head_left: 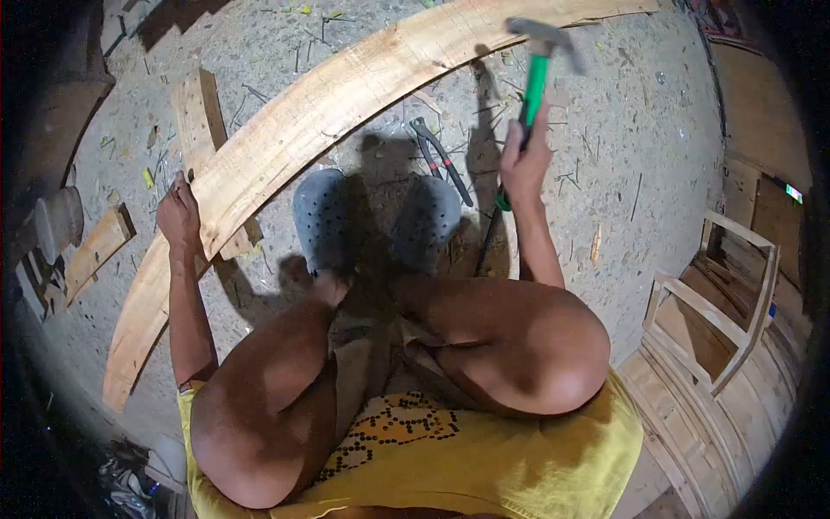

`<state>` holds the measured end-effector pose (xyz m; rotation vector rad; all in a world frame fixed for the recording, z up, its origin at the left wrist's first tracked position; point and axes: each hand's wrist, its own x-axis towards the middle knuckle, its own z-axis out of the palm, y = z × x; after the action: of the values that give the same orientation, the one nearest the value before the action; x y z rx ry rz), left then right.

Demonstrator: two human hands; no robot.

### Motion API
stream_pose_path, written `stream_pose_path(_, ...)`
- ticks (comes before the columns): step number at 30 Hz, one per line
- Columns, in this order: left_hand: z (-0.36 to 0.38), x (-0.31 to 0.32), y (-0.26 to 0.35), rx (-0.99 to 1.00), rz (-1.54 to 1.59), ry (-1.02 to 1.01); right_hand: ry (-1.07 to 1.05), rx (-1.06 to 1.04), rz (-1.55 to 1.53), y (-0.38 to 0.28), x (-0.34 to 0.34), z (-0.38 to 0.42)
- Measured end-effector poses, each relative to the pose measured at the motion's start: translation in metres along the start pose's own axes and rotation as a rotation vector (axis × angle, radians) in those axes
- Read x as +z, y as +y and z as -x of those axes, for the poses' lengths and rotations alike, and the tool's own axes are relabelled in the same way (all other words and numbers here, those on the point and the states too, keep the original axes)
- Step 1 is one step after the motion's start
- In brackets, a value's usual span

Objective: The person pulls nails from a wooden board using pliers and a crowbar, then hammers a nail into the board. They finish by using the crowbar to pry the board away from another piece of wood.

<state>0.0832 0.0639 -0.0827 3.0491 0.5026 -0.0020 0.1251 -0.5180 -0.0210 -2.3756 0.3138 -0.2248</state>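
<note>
My right hand (pixel 526 169) is wrapped around the green handle of a claw hammer (pixel 535 82), raised to the right of the curved wooden plank (pixel 346 91). The hammer's head is slightly blurred. At the plank's left edge, my left hand (pixel 179 214) is closed with its fingers curled against the wood. Whether those fingers also pinch something small cannot be made out. A short wooden block (pixel 199 112) lies crosswise under the plank, close to my left hand. Pincers (pixel 441 160) with red and black handles rest on the floor beside my shoe.
Loose nails and wood scraps are scattered over the concrete floor (pixel 622 130). A wooden frame (pixel 739 333) stands at the right, by stacked curved pieces (pixel 692 415). Another wood offcut (pixel 97 246) lies at the left. My grey perforated shoes (pixel 322 221) are just below the plank.
</note>
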Motion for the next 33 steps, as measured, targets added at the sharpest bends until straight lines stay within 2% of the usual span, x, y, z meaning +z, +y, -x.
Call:
stream_pose_path(2,0.003,-0.006,0.008,-0.032,0.051,-0.003,-0.322,-0.019,0.157,0.024,0.010,-0.005)
stream_pose_path(4,0.006,-0.008,0.011,-0.031,0.034,-0.012,-0.306,-0.091,0.226,0.033,0.011,-0.008)
stream_pose_path(6,0.005,-0.007,0.017,-0.070,0.312,0.090,-0.217,-0.131,0.005,0.041,0.007,-0.007)
stream_pose_path(7,0.002,-0.008,0.020,-0.025,0.410,0.139,-0.293,0.154,-0.051,0.021,-0.004,0.000)
stream_pose_path(8,0.001,-0.009,0.023,-0.010,0.401,0.119,-0.293,0.180,-0.052,0.024,-0.006,0.011)
stream_pose_path(10,-0.004,-0.020,0.044,-0.141,0.500,0.213,-0.115,0.111,-0.092,0.032,-0.006,0.020)
stream_pose_path(11,-0.009,-0.025,0.060,-0.029,0.419,0.273,-0.159,0.225,-0.141,0.034,-0.012,0.025)
stream_pose_path(12,-0.019,-0.021,0.081,0.095,0.525,0.327,-0.157,0.232,-0.150,0.044,-0.013,0.027)
stream_pose_path(13,-0.033,-0.020,0.103,0.152,0.461,0.236,-0.110,0.145,-0.128,0.057,-0.011,0.031)
stream_pose_path(14,-0.038,-0.028,0.149,0.074,0.653,0.052,-0.066,0.067,-0.104,0.067,-0.011,0.037)
stream_pose_path(15,-0.045,-0.031,0.186,0.108,0.622,-0.024,-0.078,0.089,-0.107,0.072,-0.012,0.040)
stream_pose_path(16,-0.056,-0.018,0.209,0.301,0.743,-0.066,-0.070,0.109,-0.117,0.073,-0.013,0.042)
stream_pose_path(17,-0.061,-0.019,0.244,0.354,0.791,-0.171,-0.084,0.169,-0.121,0.070,-0.015,0.045)
stream_pose_path(18,-0.067,-0.018,0.276,0.417,0.778,-0.197,-0.101,0.232,-0.123,0.069,-0.017,0.049)
stream_pose_path(20,-0.079,-0.009,0.329,0.528,0.910,-0.266,-0.069,0.209,-0.082,0.075,-0.013,0.055)
stream_pose_path(22,-0.085,-0.009,0.378,0.740,0.994,-0.251,-0.033,0.218,-0.093,0.071,-0.010,0.057)
stream_pose_path(24,-0.086,-0.001,0.408,0.812,0.920,-0.214,-0.042,0.277,-0.134,0.058,-0.012,0.054)
stream_pose_path(26,-0.078,0.017,0.432,0.617,1.131,-0.345,-0.045,0.331,-0.182,0.055,-0.012,0.054)
stream_pose_path(28,-0.077,0.027,0.440,0.623,1.091,-0.381,-0.065,0.351,-0.293,0.052,-0.014,0.051)
stream_pose_path(30,-0.075,0.036,0.445,0.634,1.055,-0.408,-0.085,0.351,-0.239,0.048,-0.021,0.050)
stream_pose_path(33,-0.066,0.046,0.445,0.701,1.148,-0.460,-0.093,0.263,-0.300,0.050,-0.024,0.054)
